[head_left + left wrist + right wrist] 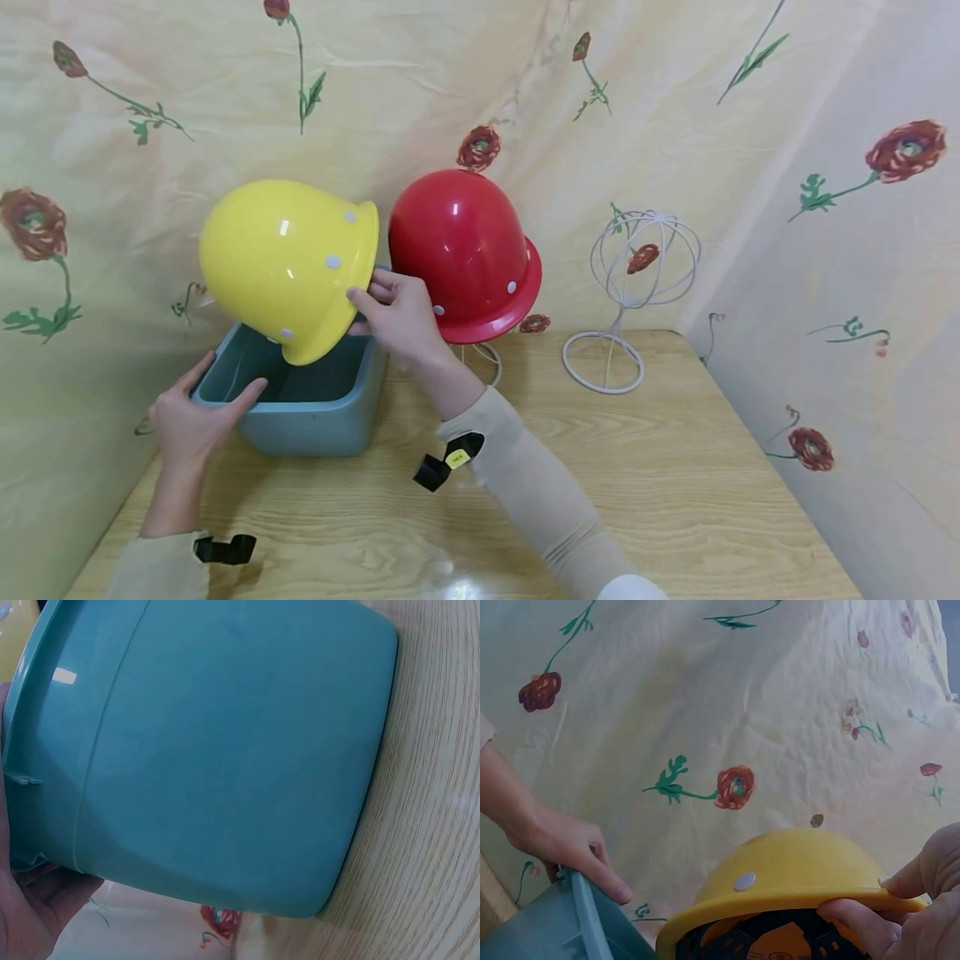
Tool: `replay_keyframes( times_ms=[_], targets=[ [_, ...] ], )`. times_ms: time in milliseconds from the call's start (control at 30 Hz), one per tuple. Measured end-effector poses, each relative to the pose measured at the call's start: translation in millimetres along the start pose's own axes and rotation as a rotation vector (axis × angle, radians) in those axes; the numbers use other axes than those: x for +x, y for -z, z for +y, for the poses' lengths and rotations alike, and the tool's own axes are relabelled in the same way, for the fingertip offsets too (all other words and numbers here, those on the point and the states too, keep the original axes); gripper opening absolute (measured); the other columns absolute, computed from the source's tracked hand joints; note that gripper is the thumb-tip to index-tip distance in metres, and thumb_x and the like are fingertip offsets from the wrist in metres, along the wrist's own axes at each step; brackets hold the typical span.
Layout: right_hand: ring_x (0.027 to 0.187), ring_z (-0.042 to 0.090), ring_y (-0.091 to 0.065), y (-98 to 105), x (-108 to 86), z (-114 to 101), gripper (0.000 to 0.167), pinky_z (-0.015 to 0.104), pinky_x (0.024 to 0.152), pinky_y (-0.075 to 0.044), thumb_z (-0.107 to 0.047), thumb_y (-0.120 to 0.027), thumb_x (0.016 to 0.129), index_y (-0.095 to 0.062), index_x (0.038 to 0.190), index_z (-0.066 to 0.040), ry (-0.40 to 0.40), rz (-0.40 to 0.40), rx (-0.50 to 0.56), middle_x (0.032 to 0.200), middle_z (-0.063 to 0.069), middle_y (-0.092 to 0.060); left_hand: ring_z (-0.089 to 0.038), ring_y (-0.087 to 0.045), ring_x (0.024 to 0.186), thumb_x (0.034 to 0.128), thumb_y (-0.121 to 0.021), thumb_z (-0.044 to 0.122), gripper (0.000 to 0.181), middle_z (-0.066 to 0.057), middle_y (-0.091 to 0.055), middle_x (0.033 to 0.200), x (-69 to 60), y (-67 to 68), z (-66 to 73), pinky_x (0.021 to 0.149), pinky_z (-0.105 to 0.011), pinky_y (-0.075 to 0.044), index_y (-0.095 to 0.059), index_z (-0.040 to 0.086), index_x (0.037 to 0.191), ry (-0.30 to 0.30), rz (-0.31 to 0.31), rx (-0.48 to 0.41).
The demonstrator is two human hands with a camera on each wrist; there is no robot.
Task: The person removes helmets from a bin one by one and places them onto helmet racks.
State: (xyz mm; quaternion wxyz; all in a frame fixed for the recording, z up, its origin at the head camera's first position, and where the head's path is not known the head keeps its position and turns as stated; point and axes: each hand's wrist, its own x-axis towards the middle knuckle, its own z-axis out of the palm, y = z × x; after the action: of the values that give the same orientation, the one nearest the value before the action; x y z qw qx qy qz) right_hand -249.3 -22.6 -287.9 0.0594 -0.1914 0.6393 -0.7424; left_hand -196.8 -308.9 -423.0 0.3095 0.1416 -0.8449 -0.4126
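Note:
My right hand (405,321) pinches the brim of a yellow helmet (277,250), which is tilted on its side above a blue-green bin (311,429). In the right wrist view the thumb and fingers of the right hand (922,907) hold the brim of the yellow helmet (802,862), and dark straps show inside it. My left hand (191,417) grips the bin's left front corner, thumb over the rim. The left wrist view shows the left hand (34,907) at the rim end of the bin (225,750), some fingers hidden behind it.
A red helmet (461,250) sits on a wire stand (491,362) just right of the yellow one. Farther right stands a bare white wire stand (603,362) on the wooden table (675,467). Flowered cloth (525,83) hangs behind the table and along its sides.

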Motion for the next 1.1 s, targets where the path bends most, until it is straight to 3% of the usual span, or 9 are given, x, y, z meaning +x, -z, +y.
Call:
replay_keyframes(
  times_ms=[500,833,1100],
  targets=[
    [0.121,0.028,-0.076,24.1,-4.5,-32.0,0.049,0.035,0.092,-0.062,-0.012,-0.069,0.103,-0.059,0.152,-0.008,0.167,0.015,0.105,0.141,0.013,-0.072,-0.052,-0.053,0.138,0.0814,-0.088,0.043,0.082,-0.031,-0.06,0.148,1.0,-1.8,-1.5,0.112,-0.068,-0.024,-0.06,0.009,0.151,0.023,-0.015,0.018],
    [0.122,0.03,-0.075,41.1,-0.4,-41.7,0.05,0.036,0.095,-0.062,-0.014,-0.068,0.104,-0.059,0.153,-0.011,0.212,0.046,0.169,0.142,0.013,-0.071,-0.052,-0.052,0.137,0.083,-0.086,0.044,0.081,-0.032,-0.06,0.147,1.0,-0.4,-2.6,0.108,-0.066,-0.025,-0.059,0.009,0.151,0.035,-0.014,0.048],
    [0.129,0.031,-0.071,57.6,-0.7,-51.6,0.049,0.035,0.094,-0.062,-0.01,-0.061,0.107,-0.054,0.155,-0.008,0.28,0.042,0.293,0.149,0.017,-0.065,-0.051,-0.053,0.136,0.0829,-0.086,0.043,0.082,-0.033,-0.06,0.147,0.9,0.8,-1.2,0.104,-0.064,-0.026,-0.059,0.007,0.151,0.032,-0.025,0.061]
  ],
)
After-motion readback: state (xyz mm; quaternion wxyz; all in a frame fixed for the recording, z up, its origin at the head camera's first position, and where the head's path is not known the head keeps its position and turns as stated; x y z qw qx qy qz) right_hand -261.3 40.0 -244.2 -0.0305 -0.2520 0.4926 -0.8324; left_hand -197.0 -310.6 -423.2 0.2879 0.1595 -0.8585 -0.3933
